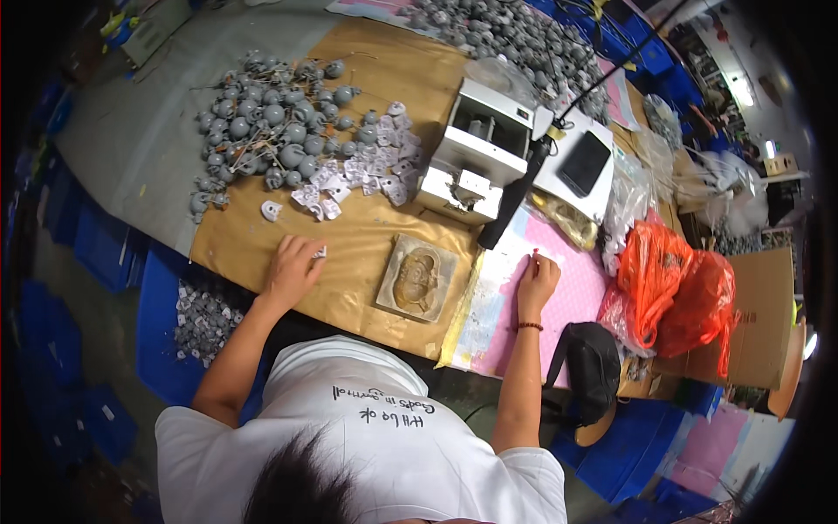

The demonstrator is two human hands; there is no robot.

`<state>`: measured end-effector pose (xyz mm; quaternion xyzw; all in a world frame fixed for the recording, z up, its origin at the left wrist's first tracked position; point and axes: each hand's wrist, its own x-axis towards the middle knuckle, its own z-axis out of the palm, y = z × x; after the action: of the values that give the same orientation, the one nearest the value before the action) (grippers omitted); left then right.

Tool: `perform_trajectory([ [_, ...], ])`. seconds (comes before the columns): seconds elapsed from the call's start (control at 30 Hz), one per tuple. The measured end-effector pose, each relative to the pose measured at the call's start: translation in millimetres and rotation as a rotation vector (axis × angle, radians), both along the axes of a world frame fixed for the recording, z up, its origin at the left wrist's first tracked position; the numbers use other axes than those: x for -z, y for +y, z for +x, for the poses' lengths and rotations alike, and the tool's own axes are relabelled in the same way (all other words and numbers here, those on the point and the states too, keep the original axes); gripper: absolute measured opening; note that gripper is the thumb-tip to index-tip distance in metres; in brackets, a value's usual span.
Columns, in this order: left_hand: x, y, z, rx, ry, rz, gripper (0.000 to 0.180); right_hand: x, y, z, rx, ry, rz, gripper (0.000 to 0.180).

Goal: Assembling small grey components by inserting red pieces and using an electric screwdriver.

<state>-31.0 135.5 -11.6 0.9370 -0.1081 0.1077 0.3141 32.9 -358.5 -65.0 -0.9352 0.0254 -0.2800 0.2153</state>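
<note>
Left hand: lay knuckles-up on the brown paper, fingers curled over a small pale cast piece pinched at the fingertips.

Right hand: rested on the pink sheet, fingers bunched and nearly closed around something small and reddish at the tips; I could not tell what it was. A bead bracelet sat on my wrist.

Mould: square tan block with a face-shaped hollow, flat on the paper between my hands, at 3 o'clock from the left hand.

Loose pale pieces: scattered at 12 to 1 o'clock from the left hand; one lone piece lay at 11 o'clock.

Grey balls on sticks: heaped beyond the pieces, at 12 o'clock.

White machine: stood at 11 o'clock from the right hand, a black handle leaning against it.

Orange bags: at 3 o'clock from the right hand, beside a black cap.
</note>
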Motion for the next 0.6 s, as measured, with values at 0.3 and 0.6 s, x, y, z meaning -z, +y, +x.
perform_trajectory([
  [0.3, -37.9, -97.1, 23.5, 0.369, -0.008, -0.269, 0.02, -45.7, 106.9, -12.5, -0.332, -0.034, 0.532, 0.011],
  [0.6, 0.3, -130.1, 21.5, 0.264, 0.014, -0.274, 0.031, -67.8, 180.6, -35.7, -0.662, 0.017, 0.301, 0.017],
])
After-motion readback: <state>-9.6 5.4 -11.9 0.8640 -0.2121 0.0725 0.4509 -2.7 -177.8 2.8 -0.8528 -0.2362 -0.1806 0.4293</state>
